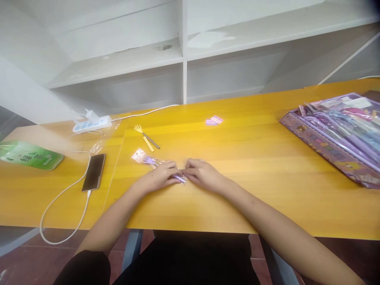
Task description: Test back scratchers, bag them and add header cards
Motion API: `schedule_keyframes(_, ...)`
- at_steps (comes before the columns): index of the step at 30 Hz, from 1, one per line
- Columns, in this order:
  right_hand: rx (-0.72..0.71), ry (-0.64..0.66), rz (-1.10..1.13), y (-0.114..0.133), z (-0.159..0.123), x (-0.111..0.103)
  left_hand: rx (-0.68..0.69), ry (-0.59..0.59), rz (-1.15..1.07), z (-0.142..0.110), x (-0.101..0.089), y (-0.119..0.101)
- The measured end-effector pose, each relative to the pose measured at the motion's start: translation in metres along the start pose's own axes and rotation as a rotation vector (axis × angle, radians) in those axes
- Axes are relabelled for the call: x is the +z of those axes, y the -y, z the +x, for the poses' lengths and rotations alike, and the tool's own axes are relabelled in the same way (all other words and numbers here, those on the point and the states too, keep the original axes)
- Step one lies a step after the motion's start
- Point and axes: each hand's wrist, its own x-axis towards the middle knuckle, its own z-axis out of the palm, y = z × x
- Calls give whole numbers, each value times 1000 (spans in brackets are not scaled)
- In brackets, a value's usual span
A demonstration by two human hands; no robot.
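My left hand [160, 176] and my right hand [202, 172] meet at the middle of the yellow table [252, 166], fingers curled. Between them they pinch a small clear packet [148, 160] that holds a purple hand-shaped scratcher, whose head sticks out to the left of my left hand. The packet's near end lies under my fingertips. A yellow hand-shaped scratcher [146, 138] with a dark handle lies loose just beyond, up and left of my hands.
A phone [94, 171] on a white cable lies at the left, a white power strip [91, 123] behind it, a green packet [29, 155] at far left. Two small pink cards [214, 120] lie further back. A purple box of packaged items [341, 134] fills the right. White shelves stand behind.
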Motion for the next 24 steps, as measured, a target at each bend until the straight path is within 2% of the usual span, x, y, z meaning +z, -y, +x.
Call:
schedule_keyframes(6,48,33,-167,-2,-5,-15,87,19,182,-1,3,1)
schedule_keyframes(10,78,-3,-23,-9,-8,-20,127,18,291,1,1,0)
schedule_keyframes(13,46,35,40,-9,-9,-23,158,32,346,3,0,1)
schedule_keyframes(20,-5,87,49,0,-6,-21,171,9,221,5,-1,3)
schedule_keyframes(24,44,77,69,1,-4,-19,201,-10,187,8,3,-1)
